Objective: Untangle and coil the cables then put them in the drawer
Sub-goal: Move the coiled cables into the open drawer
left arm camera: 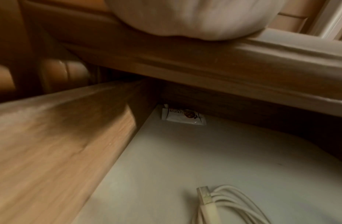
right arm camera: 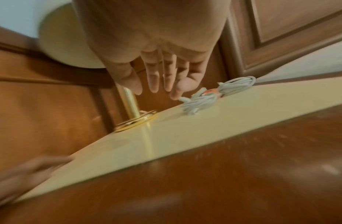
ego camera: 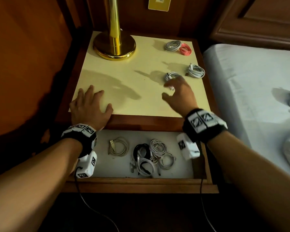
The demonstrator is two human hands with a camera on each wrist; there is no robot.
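Note:
Several coiled cables lie on the cream nightstand top point(ego camera: 124, 77): a grey coil point(ego camera: 173, 45) beside a pink coil point(ego camera: 185, 49) at the back right, a white coil point(ego camera: 196, 71) nearer, and another white coil point(ego camera: 171, 76) point(right arm camera: 198, 103) just beyond my right hand point(ego camera: 177, 91) point(right arm camera: 158, 84). That hand hovers over it with fingers spread and holds nothing. My left hand point(ego camera: 90, 106) lies flat on the front left of the top. The open drawer point(ego camera: 174, 180) below holds a beige coil point(ego camera: 119, 146) point(left arm camera: 229, 204) and a heap of black and white coils point(ego camera: 151, 156).
A brass lamp base point(ego camera: 114, 46) stands at the back left of the top. A bed with white sheets point(ego camera: 249, 89) lies to the right. Wood panelling closes the left side. A small white snack packet point(left arm camera: 182, 116) sits in the drawer's back corner.

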